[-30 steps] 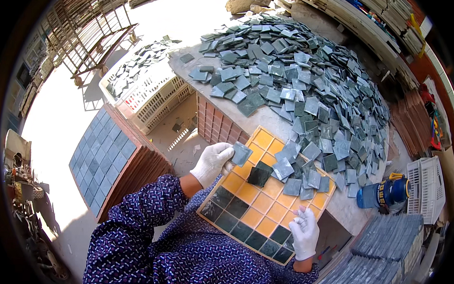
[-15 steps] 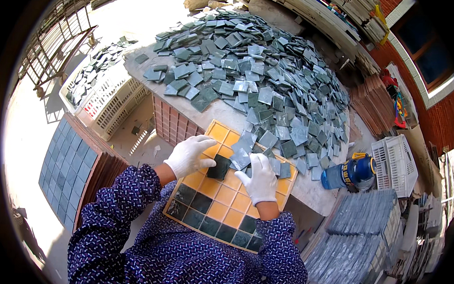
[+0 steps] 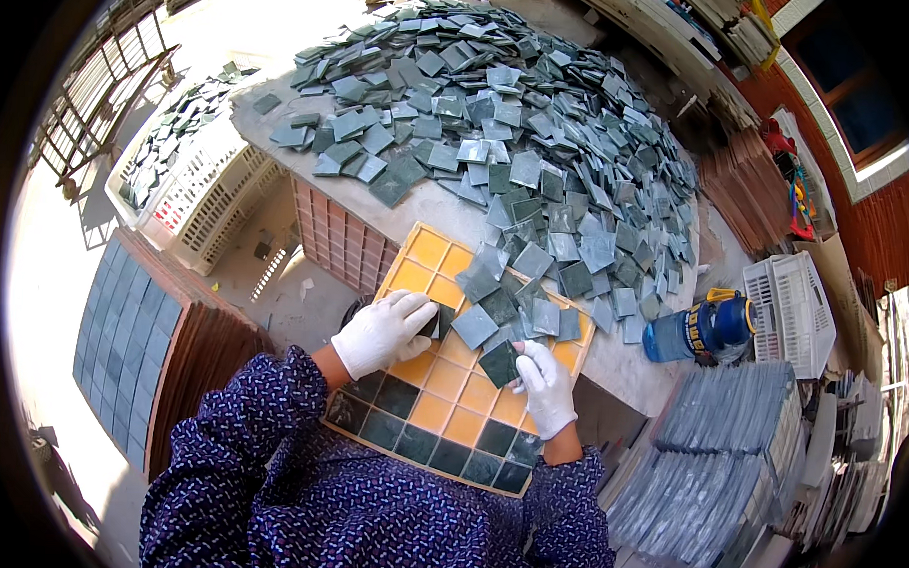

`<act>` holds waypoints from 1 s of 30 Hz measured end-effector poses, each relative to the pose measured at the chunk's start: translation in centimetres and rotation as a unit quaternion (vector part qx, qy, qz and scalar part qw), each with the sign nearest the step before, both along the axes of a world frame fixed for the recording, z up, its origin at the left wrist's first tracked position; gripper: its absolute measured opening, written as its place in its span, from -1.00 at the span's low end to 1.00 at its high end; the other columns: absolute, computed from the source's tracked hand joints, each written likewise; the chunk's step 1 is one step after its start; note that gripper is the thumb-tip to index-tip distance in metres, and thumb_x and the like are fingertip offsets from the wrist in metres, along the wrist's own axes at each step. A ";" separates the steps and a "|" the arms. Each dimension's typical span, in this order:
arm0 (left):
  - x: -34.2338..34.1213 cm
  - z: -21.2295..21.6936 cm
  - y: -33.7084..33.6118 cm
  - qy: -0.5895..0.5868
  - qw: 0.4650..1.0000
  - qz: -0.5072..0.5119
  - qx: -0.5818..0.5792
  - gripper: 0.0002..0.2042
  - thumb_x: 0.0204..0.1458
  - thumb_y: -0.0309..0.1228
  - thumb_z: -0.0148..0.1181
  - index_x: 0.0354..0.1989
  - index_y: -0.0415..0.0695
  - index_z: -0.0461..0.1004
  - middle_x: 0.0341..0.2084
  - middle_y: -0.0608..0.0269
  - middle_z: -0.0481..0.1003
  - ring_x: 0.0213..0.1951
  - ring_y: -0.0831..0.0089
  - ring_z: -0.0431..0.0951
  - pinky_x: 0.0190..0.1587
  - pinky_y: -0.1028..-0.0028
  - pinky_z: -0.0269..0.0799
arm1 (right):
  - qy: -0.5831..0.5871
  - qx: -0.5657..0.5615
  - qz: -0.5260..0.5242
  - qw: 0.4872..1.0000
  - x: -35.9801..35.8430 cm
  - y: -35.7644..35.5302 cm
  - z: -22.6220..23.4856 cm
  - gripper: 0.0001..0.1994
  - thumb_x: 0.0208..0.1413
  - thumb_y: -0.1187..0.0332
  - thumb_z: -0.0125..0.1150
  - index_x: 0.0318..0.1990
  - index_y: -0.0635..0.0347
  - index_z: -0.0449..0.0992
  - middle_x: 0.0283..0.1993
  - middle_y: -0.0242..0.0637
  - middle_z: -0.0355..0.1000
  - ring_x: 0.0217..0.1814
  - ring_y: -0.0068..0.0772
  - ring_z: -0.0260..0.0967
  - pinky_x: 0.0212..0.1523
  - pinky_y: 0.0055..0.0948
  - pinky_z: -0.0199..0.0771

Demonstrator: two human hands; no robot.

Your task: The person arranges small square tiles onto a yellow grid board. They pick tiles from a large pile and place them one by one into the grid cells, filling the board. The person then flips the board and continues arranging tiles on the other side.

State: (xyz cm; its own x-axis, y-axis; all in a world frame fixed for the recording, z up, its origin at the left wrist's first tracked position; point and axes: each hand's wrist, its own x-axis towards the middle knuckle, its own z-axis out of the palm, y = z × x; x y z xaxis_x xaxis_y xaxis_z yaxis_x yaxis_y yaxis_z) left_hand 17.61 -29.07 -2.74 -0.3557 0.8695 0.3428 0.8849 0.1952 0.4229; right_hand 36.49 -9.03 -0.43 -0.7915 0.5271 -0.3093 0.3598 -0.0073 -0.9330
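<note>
Left hand (image 3: 385, 332): white-gloved, reaching forward from a blue patterned sleeve, knuckles up, fingers curled together and pinched shut at the tips. Right hand (image 3: 544, 384): white-gloved, raised from the matching sleeve at the lower edge, palm down, fingers bent and closed at the fingertips. Both forearms enter from below and converge, the hands near each other but apart.

A grey concrete table (image 3: 612, 355) carries a big heap of grey-green square tiles (image 3: 540, 127) – it covers most of the top. At the near edge lies a yellow grid tray (image 3: 441, 394), and a blue jug (image 3: 698, 331) stands at the right edge.
</note>
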 end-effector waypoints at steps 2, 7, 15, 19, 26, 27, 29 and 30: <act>0.4 1.0 -0.3 -0.057 0.997 0.021 0.041 -0.68 -0.04 -0.36 0.18 -0.10 -0.21 0.44 -0.15 0.08 0.46 -0.10 0.04 0.47 -0.06 0.27 0.46 | -0.040 0.040 0.043 0.997 1.4 -0.9 0.6 -0.74 0.20 0.35 0.04 -0.03 0.26 0.46 -0.30 -0.27 0.49 -0.38 -0.55 0.46 -0.38 -0.54 0.46; 0.8 2.4 -1.6 -0.656 0.754 0.028 0.013 -0.56 0.30 -0.12 -0.16 -0.11 -0.31 0.46 -0.26 0.22 0.48 -0.30 0.50 0.54 -0.31 0.52 0.54 | -0.053 0.271 0.195 0.941 3.9 -3.8 -0.4 -0.74 0.12 0.32 0.12 -0.04 0.11 0.46 -0.12 -0.11 0.49 -0.14 0.01 0.44 -0.09 -0.21 0.43; 1.9 1.0 -2.7 -0.814 0.581 0.009 0.004 -0.55 0.25 -0.15 -0.04 0.07 -0.33 0.33 -0.13 0.02 0.47 -0.10 0.26 0.54 -0.09 0.37 0.54 | -0.036 0.372 0.170 0.912 5.0 -4.5 -0.7 -0.80 0.03 0.38 0.22 -0.15 0.08 0.53 -0.19 -0.17 0.44 -0.16 -0.08 0.43 -0.15 -0.23 0.44; 1.9 1.2 -3.0 -0.802 0.596 -0.024 -0.037 -0.54 0.25 -0.19 -0.02 0.12 -0.34 0.29 -0.09 0.05 0.45 -0.08 0.31 0.52 -0.05 0.37 0.53 | -0.018 0.406 0.215 0.888 4.7 -4.1 -1.5 -0.81 0.02 0.37 0.24 -0.17 0.07 0.54 -0.21 -0.20 0.43 -0.17 -0.10 0.43 -0.16 -0.23 0.45; 2.2 0.8 -3.2 -0.809 0.585 -0.030 0.055 -0.59 0.26 -0.28 -0.03 0.14 -0.35 0.31 -0.04 0.09 0.44 -0.04 0.39 0.48 0.04 0.42 0.47 | -0.100 0.415 0.243 0.871 5.3 -6.7 -0.4 -0.64 0.01 0.29 0.28 -0.01 0.10 0.45 -0.04 -0.18 0.36 -0.12 -0.06 0.44 -0.12 -0.20 0.47; 1.7 1.4 -2.9 -0.797 0.599 -0.035 0.073 -0.58 0.25 -0.27 -0.02 0.14 -0.35 0.32 -0.03 0.09 0.44 -0.04 0.39 0.48 0.05 0.43 0.45 | -0.109 0.407 0.241 0.874 5.1 -6.7 0.1 -0.61 0.00 0.28 0.29 0.00 0.11 0.44 -0.02 -0.17 0.36 -0.10 -0.06 0.43 -0.11 -0.20 0.47; 0.0 2.3 -1.8 -0.727 0.673 0.001 0.139 -0.56 0.20 -0.27 0.07 0.13 -0.35 0.33 0.04 0.09 0.42 0.01 0.36 0.47 0.05 0.42 0.43 | -0.102 0.412 0.217 0.879 4.2 -6.5 0.5 -0.56 -0.02 0.25 0.32 0.04 0.12 0.42 0.01 -0.15 0.35 -0.05 -0.05 0.42 -0.09 -0.19 0.46; -1.0 1.7 -1.3 -0.677 0.717 0.022 0.164 -0.59 0.19 -0.31 0.09 0.13 -0.31 0.36 0.07 0.08 0.40 0.02 0.34 0.47 0.06 0.43 0.41 | -0.087 0.426 0.195 0.879 3.3 -6.2 0.5 -0.53 -0.03 0.24 0.33 0.06 0.13 0.41 0.02 -0.15 0.34 -0.02 -0.04 0.41 -0.07 -0.19 0.46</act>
State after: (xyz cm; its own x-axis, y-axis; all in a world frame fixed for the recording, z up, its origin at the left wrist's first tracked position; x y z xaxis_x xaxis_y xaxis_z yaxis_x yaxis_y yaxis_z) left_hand 16.63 -30.39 -0.99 -0.5804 0.7988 -0.1585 -0.3837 -0.0966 0.9184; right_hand 39.80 -15.23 0.08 -0.9435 0.3244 -0.0679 0.3171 0.8236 -0.4703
